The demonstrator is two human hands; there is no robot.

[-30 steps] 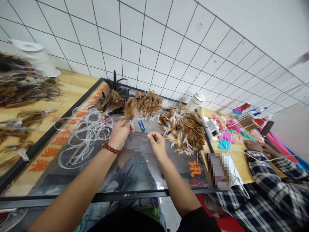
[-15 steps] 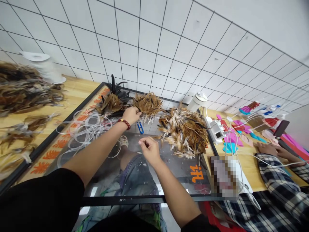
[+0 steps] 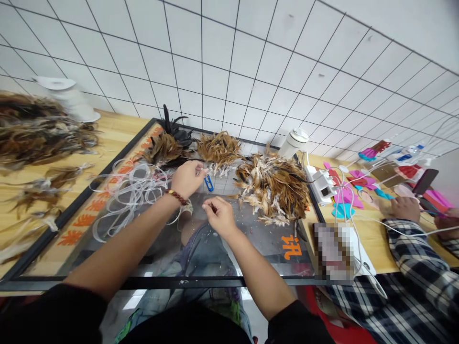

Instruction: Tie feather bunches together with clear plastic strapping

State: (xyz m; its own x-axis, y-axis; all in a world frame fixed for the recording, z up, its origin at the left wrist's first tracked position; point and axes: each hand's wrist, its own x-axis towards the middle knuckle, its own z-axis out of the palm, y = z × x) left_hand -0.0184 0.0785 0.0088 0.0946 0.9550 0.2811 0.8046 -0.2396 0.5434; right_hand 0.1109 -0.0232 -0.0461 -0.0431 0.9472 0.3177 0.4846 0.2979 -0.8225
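Observation:
My left hand (image 3: 188, 178), with a bead bracelet on the wrist, is closed in a pinch over the glass panel. What its fingertips hold, if anything, is too small to make out. Just right of them lie blue thread snips (image 3: 208, 183). My right hand (image 3: 219, 216) is nearer to me, its fingers curled together; I cannot see what is in them. Beyond my hands are a small heap of brown feathers (image 3: 218, 147) and a brown bunch (image 3: 165, 148) beside black feathers (image 3: 175, 131). A larger feather heap (image 3: 274, 186) lies to the right.
Loops of clear ribbon (image 3: 131, 196) spread left of my left arm. The panel has a black frame (image 3: 172, 283). A white spool (image 3: 70, 100) and more feathers (image 3: 32, 129) stand far left. At right are a white bottle (image 3: 294, 142), a power strip (image 3: 320, 185) with cables, and a co-worker's hand (image 3: 406, 209).
My left hand has drawn back toward me from the edge of the feathers. My right hand has shifted slightly left, closer to it. The co-worker's hands have moved apart.

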